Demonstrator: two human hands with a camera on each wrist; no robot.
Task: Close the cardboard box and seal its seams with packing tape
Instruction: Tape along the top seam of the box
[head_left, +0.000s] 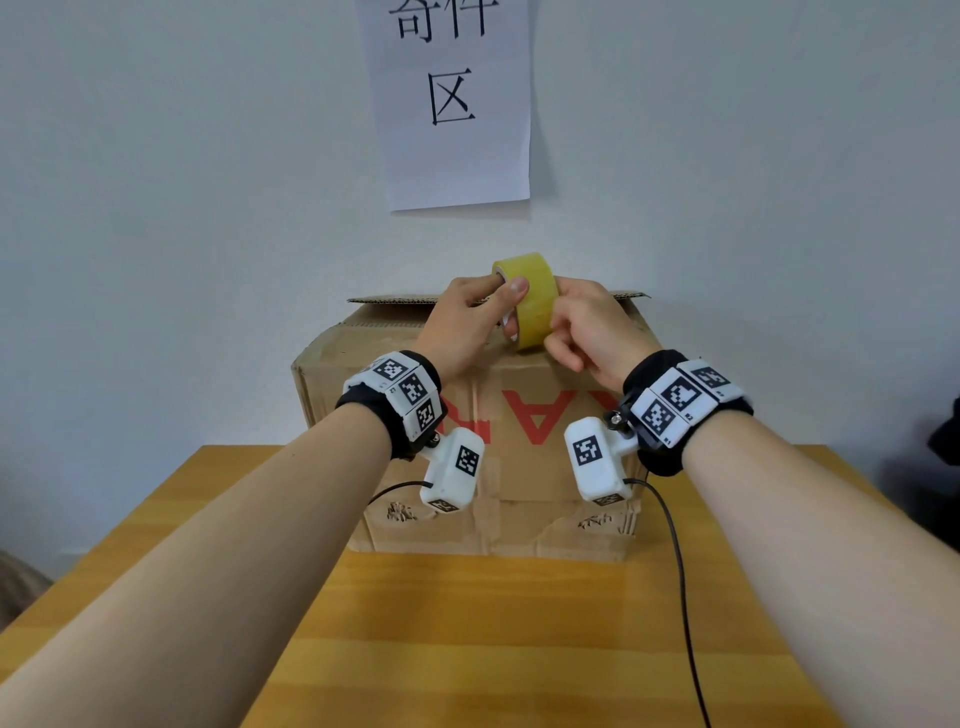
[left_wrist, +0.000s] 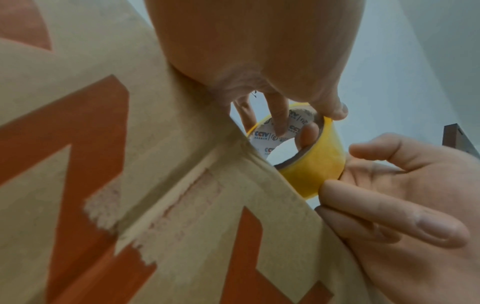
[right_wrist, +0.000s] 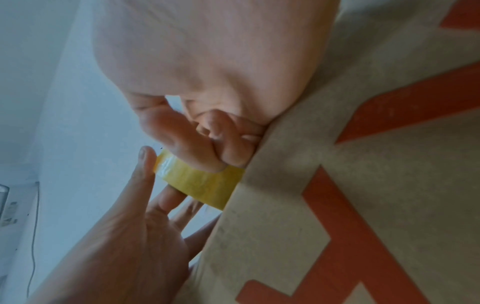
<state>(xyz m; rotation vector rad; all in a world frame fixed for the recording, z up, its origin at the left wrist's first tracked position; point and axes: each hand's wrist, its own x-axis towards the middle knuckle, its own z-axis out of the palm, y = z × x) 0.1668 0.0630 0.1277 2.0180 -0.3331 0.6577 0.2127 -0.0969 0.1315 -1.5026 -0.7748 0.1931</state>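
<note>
A brown cardboard box (head_left: 519, 467) with red letters stands on the wooden table (head_left: 467, 623), its near face toward me. Its rear flap (head_left: 395, 300) sticks up a little at the back. Both hands hold a yellow packing tape roll (head_left: 532, 296) just above the box's top front edge. My left hand (head_left: 498, 306) grips the roll, fingers (left_wrist: 280, 115) through the core and thumb (left_wrist: 335, 109) on the outer rim. My right hand (head_left: 558, 325) pinches the roll's outer face (left_wrist: 317, 166) with thumb and curled fingers (right_wrist: 187, 131). No loose tape end is visible.
The box stands close to a white wall with a printed paper sign (head_left: 452, 104) above it. Black cables (head_left: 680, 597) hang from the wrist cameras across the table. Torn patches of old tape mark the box's front seam (left_wrist: 182, 201). A dark object (head_left: 945, 441) sits at the right edge.
</note>
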